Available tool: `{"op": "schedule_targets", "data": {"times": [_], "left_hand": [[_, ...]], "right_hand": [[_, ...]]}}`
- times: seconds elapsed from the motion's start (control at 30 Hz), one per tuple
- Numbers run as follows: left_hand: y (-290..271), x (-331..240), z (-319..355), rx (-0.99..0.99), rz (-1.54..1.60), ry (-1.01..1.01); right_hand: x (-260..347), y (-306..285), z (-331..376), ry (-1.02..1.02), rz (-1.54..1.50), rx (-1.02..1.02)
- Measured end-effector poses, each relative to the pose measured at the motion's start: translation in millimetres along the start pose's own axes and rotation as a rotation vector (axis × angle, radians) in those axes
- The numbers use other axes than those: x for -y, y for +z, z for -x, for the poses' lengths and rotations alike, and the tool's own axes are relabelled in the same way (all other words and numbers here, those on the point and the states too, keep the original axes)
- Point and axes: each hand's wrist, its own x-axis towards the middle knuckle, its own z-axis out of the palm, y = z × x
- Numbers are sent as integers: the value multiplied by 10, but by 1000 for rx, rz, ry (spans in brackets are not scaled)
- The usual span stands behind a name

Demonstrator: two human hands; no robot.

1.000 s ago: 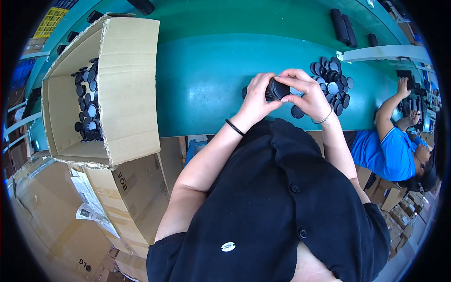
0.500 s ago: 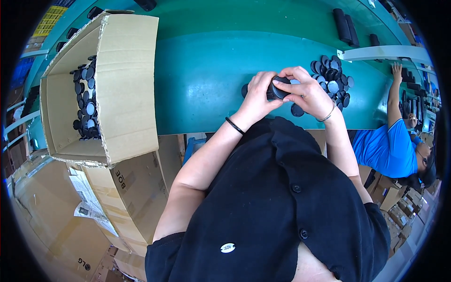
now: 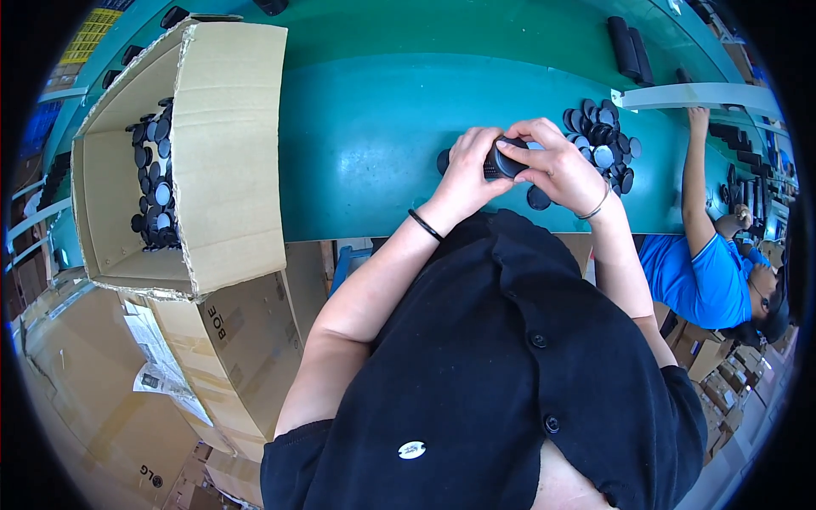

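My left hand (image 3: 470, 167) and my right hand (image 3: 552, 166) meet over the green table (image 3: 365, 144), both closed around a short stack of black round discs (image 3: 503, 160). A black band sits on my left wrist and a thin bracelet on my right. To the right of my hands lies a heap of loose black discs (image 3: 602, 144). One disc (image 3: 538, 198) lies on the table just below my right hand, and another (image 3: 443, 160) shows left of my left hand.
An open cardboard box (image 3: 225, 153) at the left holds several black discs (image 3: 153, 170). More cardboard boxes (image 3: 212, 340) stand below it. A person in a blue shirt (image 3: 697, 272) works at the right. Black cylinders (image 3: 629, 47) lie at the table's far side.
My hands have stayed at the same spot, with my right fingers shifting over the stack of discs. The person in blue has raised an arm toward the table's edge.
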Motion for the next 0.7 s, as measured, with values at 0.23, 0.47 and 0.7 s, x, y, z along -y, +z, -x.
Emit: {"op": "schedule_targets", "data": {"times": [0.23,0.47,0.7], "left_hand": [[-60,31,11,46,115,60],[-87,73,10,69,176,18],[-83,81,34,59,162,27]], "right_hand": [[-103,44,7,-9,-151,-48],[-137,62,70,48,-221,-87],[-108,70,46,3,-221,-71]]}}
